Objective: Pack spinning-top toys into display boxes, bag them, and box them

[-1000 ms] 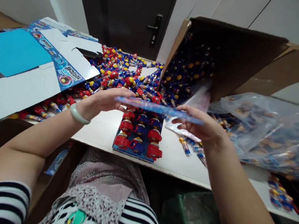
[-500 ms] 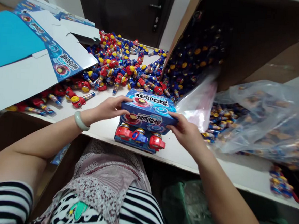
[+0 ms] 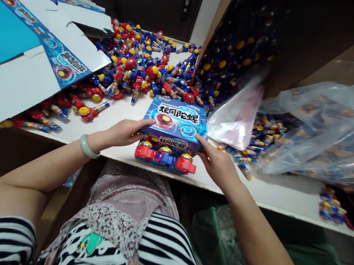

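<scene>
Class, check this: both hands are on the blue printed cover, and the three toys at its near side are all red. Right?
Not all red: the head view shows the middle toy is blue, between two red toys. The rest stands: the left hand and right hand are on the blue printed cover.

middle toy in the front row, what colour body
The middle toy is blue; see the head view.

The one camera up there, worn at head height, looks forward and steeply down from close by, across the tabletop (image 3: 281, 196) to its far edge near the dark door (image 3: 140, 9).
</scene>
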`<state>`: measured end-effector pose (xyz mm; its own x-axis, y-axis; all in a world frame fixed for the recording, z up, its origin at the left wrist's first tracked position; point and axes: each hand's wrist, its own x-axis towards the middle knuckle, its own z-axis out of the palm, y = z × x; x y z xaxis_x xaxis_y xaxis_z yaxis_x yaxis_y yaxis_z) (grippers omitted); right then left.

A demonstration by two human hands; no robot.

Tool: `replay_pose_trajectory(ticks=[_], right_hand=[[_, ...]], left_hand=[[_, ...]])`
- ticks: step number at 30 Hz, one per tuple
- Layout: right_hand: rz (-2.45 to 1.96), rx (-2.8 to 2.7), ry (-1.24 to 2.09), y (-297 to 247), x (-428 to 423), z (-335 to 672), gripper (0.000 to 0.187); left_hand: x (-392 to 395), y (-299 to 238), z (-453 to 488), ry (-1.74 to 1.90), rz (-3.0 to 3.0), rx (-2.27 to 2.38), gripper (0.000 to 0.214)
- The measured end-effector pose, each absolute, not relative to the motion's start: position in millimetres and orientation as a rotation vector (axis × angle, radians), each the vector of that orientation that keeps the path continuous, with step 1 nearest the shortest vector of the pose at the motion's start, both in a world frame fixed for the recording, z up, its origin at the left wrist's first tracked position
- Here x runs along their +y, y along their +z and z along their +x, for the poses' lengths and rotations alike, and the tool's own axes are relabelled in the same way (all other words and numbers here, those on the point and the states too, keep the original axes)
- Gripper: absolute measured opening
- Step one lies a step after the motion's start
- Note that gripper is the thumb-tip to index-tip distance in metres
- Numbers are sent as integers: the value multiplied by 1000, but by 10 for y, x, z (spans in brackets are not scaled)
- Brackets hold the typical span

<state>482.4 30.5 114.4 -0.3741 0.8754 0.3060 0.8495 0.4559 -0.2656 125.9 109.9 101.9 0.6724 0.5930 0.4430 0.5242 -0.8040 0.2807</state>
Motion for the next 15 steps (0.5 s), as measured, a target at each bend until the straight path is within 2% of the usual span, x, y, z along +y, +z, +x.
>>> replay_pose_trajectory(ticks=[4,8,12,15], right_hand=[[-1502,-2264,132,802,245,4782,51],[-1569,-2152,192,615,220,4734,51],[-1494,-2059,420,543,120,4927,55],[-1546,-1804,520,341,-60,5100,56]], left_hand=[[1102,712,1211,816,2869,999,41],[1090,598,1167,837,2696,943,41],[1224,787,1081,798,2250,832,47],[1601,847,1131,1112,1737,892,49]])
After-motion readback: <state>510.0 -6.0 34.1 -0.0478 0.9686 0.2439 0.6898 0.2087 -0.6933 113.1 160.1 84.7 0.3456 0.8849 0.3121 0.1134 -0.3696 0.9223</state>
